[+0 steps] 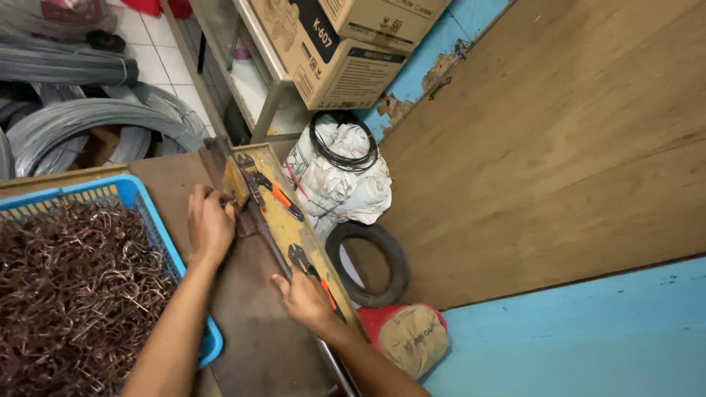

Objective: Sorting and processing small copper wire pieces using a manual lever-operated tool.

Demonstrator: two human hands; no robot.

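Left hand: the left hand (209, 224) lies palm down at the head of the lever cutter (254, 202), fingers curled over something small at the blade end; what it is pinching, I cannot tell, as the fingers hide it
Right hand: the right hand (305, 298) rests further down, laid over the long dark handle (276, 254) of the cutter, fingers wrapped along it; the grip looks closed on the bar, though the underside is hidden
Lever cutter: bolted along a yellowish wooden strip (294, 228) at the right edge of the workbench (250, 331), running away from the person at a slant
Pliers: two pairs with orange and black grips lie on the strip, one pair (283, 200) just beside the cutter head, the other (312, 272) touching the right hand's fingers
Blue basket: the blue basket (132, 192) sits at the left on the bench, heaped with bent brownish wire hooks (70, 287), just beside the left forearm
Behind the bench: grey wire coils (81, 121) are stacked on the tiled floor
To the right: a white sack (342, 187) with a black wire loop on top, a small rubber tyre (379, 265) and a red bag (408, 334) stand near a plywood wall (559, 147)
Above: cardboard boxes (346, 44) sit on a metal shelf
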